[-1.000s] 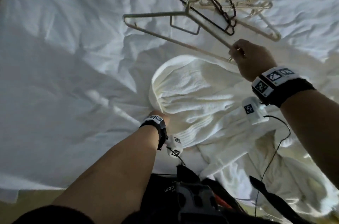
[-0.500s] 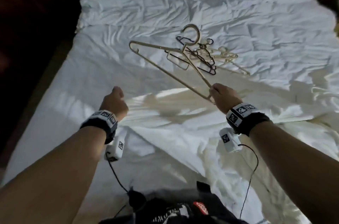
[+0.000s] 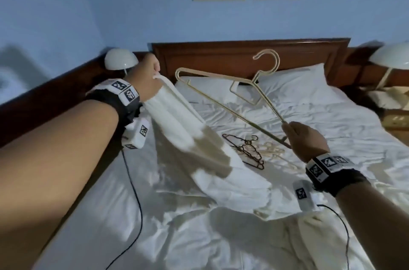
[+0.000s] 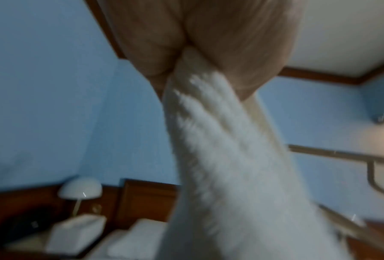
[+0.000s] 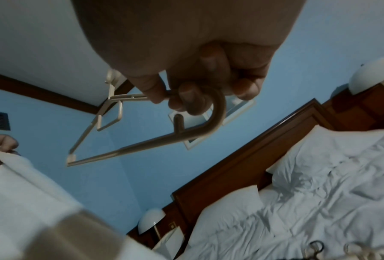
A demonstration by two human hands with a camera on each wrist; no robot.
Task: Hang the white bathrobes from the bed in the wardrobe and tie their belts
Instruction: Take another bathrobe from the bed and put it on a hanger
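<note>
1. The bed (image 3: 332, 148) is my landmark: one white bathrobe (image 3: 188, 137) is half lifted off it, nothing hung, no belt tied.
2. My left hand (image 3: 143, 79) clutches its top edge, above the bed's left side.
3. My right hand (image 3: 306, 139) pinches a beige hanger (image 3: 223, 101) by one end over the bed's middle, not yet inside the robe.
4. Spare hangers (image 3: 254, 150) lie mid-bed.

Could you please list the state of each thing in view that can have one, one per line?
left hand: raised, grips the bathrobe's top edge.
bathrobe: lifted at one end, the rest trailing on the bed.
right hand: grips one end of the beige hanger.
beige hanger: held in the air, tilted, nothing on it.
spare hangers: piled on the bed, untouched.
bedside lamp: looks unlit.
</note>
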